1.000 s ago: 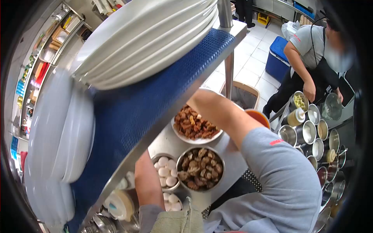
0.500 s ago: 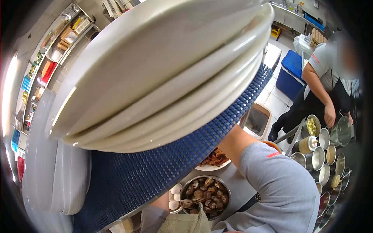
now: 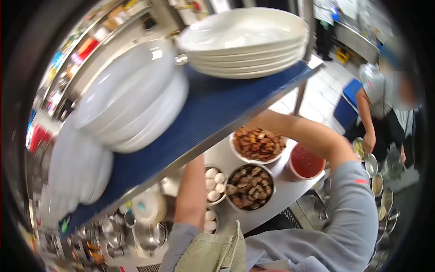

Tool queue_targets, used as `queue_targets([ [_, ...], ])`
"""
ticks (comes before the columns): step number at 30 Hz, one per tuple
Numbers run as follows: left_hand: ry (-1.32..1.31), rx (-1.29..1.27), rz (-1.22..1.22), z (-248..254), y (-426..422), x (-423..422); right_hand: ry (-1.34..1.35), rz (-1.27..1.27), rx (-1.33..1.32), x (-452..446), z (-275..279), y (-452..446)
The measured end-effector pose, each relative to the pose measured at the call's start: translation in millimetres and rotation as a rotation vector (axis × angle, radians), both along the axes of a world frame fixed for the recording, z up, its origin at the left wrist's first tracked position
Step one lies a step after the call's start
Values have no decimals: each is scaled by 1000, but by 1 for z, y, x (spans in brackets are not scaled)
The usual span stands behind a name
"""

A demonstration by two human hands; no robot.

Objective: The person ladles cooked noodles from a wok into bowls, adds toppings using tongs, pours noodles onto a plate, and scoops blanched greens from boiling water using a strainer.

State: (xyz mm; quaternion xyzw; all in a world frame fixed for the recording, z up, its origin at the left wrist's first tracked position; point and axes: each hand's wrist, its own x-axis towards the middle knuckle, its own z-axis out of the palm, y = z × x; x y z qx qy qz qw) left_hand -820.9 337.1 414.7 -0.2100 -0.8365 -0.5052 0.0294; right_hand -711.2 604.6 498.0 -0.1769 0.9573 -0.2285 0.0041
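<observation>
Both my forearms reach under a shelf lined with a blue mat, and the shelf hides both my hands. White plates are stacked on the mat, with more stacked bowls to the left. Below the shelf, my left forearm passes beside a metal bowl of white eggs. My right forearm crosses above a white dish of reddish-brown chopped pieces. Between the arms sits a metal bowl of brown mushrooms. What either hand holds or touches cannot be seen.
A container of red liquid stands at the counter's right edge. A co-worker stands at the far right beside several metal containers. A blue cooler is on the floor. More pans lie lower left.
The view has shifted back from the plates, which look smaller and higher. The red container, the chopped pieces and more of my right forearm now show. My hands stay hidden.
</observation>
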Motion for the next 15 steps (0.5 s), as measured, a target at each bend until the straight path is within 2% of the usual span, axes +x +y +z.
queue_targets([
  [2,226,-154,33,10,-6,18,-278,154,470,102,94,-48],
  [3,315,-200,37,18,-4,33,-287,356,393,135,117,-57],
  [4,370,-230,30,26,-5,52,-131,425,253,168,158,-73],
  [6,352,-218,-13,47,-11,96,348,389,-95,184,223,-107],
  [7,139,-119,-58,73,-12,135,374,120,-240,188,254,-132],
  [9,126,-87,-81,74,-19,172,1136,246,-85,139,279,-163],
  [10,113,-52,-77,75,-20,187,1091,192,-29,110,282,-178],
  [11,125,-62,-131,81,-25,202,894,65,-18,98,284,-194],
  [13,12,25,-271,99,-44,232,426,107,504,88,319,-213],
  [15,18,33,-360,112,-62,256,463,92,475,91,322,-218],
])
